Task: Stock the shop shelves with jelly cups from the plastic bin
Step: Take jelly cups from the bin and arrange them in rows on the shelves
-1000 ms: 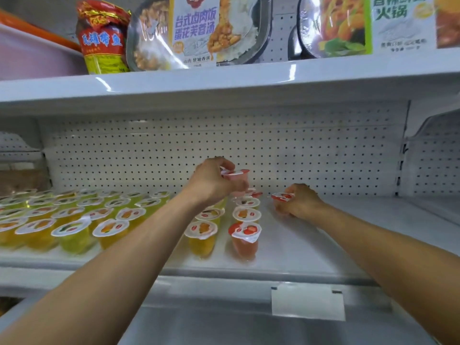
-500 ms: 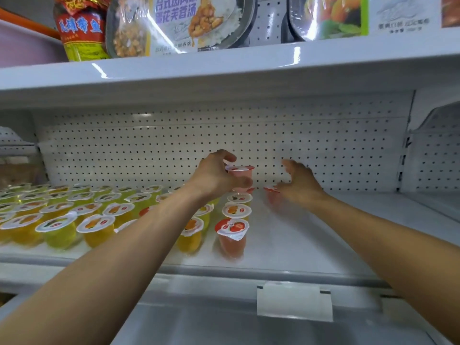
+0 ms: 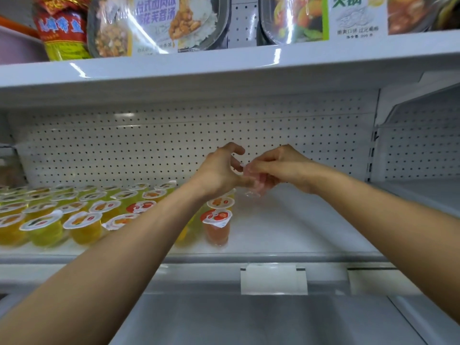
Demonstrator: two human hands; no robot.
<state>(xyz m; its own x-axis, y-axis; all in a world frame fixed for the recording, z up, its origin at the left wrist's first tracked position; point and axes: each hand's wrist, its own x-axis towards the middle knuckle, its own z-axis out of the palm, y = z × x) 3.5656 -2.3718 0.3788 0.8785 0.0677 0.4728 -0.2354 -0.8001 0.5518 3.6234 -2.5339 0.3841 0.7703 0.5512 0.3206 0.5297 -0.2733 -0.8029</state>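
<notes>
Shop. White pegboard-backed shelving [image 3: 124, 145]; sealed jelly cups [image 3: 82, 215] ranked in rows left of the left grip [image 3: 219, 173]; packaged ready meals [image 3: 159, 23] on the shelf [image 3: 224, 68] above it; blank price-label holder [image 3: 273, 280] below.

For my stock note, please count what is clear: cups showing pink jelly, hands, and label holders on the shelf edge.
Cups showing pink jelly: 2, the held cup and the front cup
Hands: 2, left hand and right hand
Label holders: 2, middle label holder and right label holder
Total: 6

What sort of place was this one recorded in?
Most likely a small shop or convenience store: white pegboard-backed shelving, rows of sealed jelly cups lined up on the shelf, and packaged ready meals on the shelf above.
</notes>
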